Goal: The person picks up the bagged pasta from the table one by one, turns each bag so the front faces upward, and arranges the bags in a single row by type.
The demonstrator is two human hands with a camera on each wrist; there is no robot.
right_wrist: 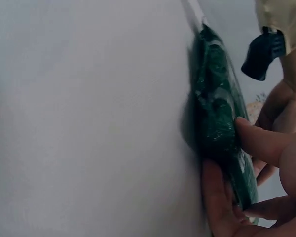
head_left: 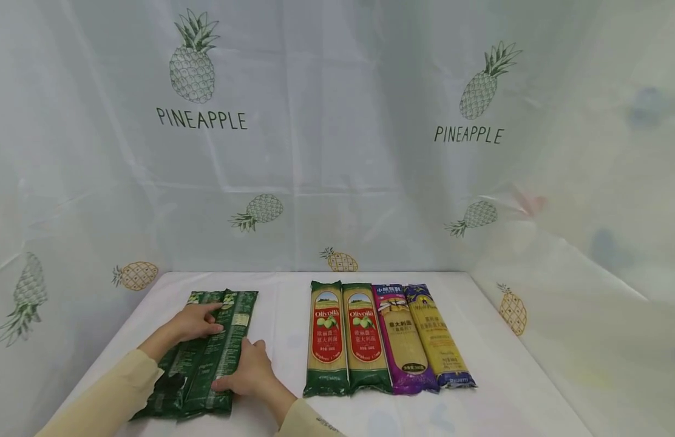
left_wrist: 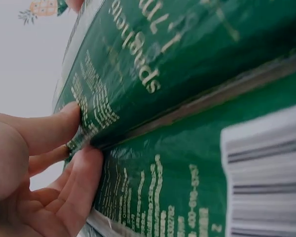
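Two green spaghetti packs lie side by side on the left of the table, printed backs up: the left pack and the right pack. My left hand reaches over the left pack and grips the upper part of the right one. In the left wrist view its thumb and fingers pinch the green film near the seam between the packs. At the right pack's near outer edge, my right hand holds on, thumb on top. The right wrist view has its fingers low along the pack's side.
Right of the hands lie two red-and-green Olivoila spaghetti packs, a purple pasta pack and a yellow-and-blue one, in a row. The white table meets a pineapple-print curtain at the back and sides.
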